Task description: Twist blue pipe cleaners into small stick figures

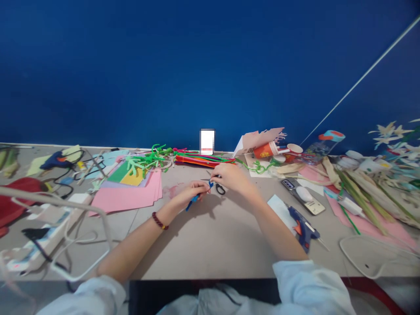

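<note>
Near the middle of the table, my left hand is closed on a blue pipe cleaner, whose lower end sticks out below the fingers. My right hand pinches another part of the blue pipe cleaner just to the right, close to the left fingertips. Partly under my right hand lie scissors with a black handle; most of their length is hidden. Behind the hands a bundle of red, orange and green pipe cleaners rests by the wall. A white-screened device stands upright there.
Left are pink paper sheets, a pile of green pipe cleaners and a white power strip with cables. Right are a phone, a blue glue gun, paper cups and dried husks.
</note>
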`<state>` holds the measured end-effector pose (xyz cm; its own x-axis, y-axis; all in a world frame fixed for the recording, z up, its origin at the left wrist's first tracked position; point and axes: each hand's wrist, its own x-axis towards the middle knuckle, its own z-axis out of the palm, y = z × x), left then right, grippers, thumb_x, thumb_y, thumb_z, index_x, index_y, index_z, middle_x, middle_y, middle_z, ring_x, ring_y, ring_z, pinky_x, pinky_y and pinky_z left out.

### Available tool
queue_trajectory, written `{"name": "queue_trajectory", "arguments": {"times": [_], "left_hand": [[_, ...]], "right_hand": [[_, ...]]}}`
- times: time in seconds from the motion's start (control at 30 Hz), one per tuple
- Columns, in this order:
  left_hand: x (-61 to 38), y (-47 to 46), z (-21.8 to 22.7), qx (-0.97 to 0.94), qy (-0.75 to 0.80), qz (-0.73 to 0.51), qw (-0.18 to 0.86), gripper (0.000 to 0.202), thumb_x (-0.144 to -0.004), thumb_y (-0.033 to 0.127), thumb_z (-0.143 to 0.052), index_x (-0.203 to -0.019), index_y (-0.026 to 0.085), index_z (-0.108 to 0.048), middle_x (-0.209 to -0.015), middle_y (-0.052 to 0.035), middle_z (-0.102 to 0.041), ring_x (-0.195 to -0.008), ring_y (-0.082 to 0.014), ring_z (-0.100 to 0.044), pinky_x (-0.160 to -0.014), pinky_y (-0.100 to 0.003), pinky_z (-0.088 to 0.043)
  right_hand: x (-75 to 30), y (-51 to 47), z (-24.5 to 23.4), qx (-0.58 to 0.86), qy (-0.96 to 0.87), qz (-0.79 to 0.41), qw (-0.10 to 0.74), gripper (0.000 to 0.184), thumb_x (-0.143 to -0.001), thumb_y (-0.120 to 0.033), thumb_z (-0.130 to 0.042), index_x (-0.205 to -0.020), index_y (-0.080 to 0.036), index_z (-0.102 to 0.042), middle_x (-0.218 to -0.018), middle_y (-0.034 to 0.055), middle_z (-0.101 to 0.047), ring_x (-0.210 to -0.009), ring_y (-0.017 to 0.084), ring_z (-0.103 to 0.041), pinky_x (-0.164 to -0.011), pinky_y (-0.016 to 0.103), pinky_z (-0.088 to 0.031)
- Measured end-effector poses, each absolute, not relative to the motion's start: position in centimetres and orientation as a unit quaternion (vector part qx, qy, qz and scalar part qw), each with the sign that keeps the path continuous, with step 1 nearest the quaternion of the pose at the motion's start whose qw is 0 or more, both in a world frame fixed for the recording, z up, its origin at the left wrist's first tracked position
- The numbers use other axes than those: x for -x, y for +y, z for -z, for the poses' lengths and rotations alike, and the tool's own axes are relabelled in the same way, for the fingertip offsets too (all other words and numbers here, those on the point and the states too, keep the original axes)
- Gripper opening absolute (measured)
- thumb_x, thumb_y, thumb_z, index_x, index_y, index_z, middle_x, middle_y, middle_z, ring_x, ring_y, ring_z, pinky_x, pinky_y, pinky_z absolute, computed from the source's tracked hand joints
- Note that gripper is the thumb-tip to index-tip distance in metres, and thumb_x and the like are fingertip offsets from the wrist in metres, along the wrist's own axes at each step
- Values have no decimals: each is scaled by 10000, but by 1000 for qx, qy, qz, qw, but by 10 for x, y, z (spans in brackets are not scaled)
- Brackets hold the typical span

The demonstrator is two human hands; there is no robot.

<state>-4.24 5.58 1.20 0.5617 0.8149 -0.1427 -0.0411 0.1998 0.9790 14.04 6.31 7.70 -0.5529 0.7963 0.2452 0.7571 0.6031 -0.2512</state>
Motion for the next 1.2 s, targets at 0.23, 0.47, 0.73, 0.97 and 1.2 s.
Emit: {"name": "queue_trajectory", "arguments": {"times": [0.23, 0.47, 0.73, 0.97, 1.2], "left_hand": [[42, 62, -7, -532, 384, -394, 644, 165, -668, 295, -639, -587, 153, -618, -430, 33, -452, -401, -81, -400, -434, -221, -287], [43, 69, -1, -402, 333, -458, 720, 179, -693, 288, -646, -619, 146, -565, -433, 65, -355, -399, -61, -340, -453, -209, -328], [42, 63, -5, -361, 259, -402, 801, 163, -739, 254, -646, -675, 120, -578, -429, 72, -325, -375, -38, -282, -431, -188, -312], [42, 64, -6, -438, 314, -414, 734, 280, -689, 338, -713, -852, 118, -654, -562, -2, -567, -495, -85, -510, -511, -202, -403], [42, 69, 4, -427, 345, -468, 692, 270, -705, 344, -713, -833, 113, -657, -632, -3, -582, -545, -72, -520, -574, -200, -419]], "right_hand": [[-121, 53, -74, 405, -906, 23, 125, 193, -861, -239, -550, -769, -139, -687, -765, 91, -665, -735, 174, -525, -638, 286, -297], [-122, 53, -73, 433, -892, 11, 131, 195, -858, -180, -517, -779, -141, -691, -783, 92, -679, -744, 173, -543, -618, 271, -293], [-134, 68, -65, 435, -883, -62, 164, 168, -851, -233, -560, -807, -205, -720, -818, 51, -699, -776, 152, -565, -607, 238, -312], [-142, 75, -63, 482, -849, -82, 203, 193, -864, -244, -538, -891, -221, -727, -928, 45, -717, -865, 164, -603, -675, 232, -370], [-141, 71, -66, 493, -823, -124, 254, 189, -857, -254, -540, -872, -203, -722, -925, 50, -713, -842, 169, -609, -694, 248, -391]]}}
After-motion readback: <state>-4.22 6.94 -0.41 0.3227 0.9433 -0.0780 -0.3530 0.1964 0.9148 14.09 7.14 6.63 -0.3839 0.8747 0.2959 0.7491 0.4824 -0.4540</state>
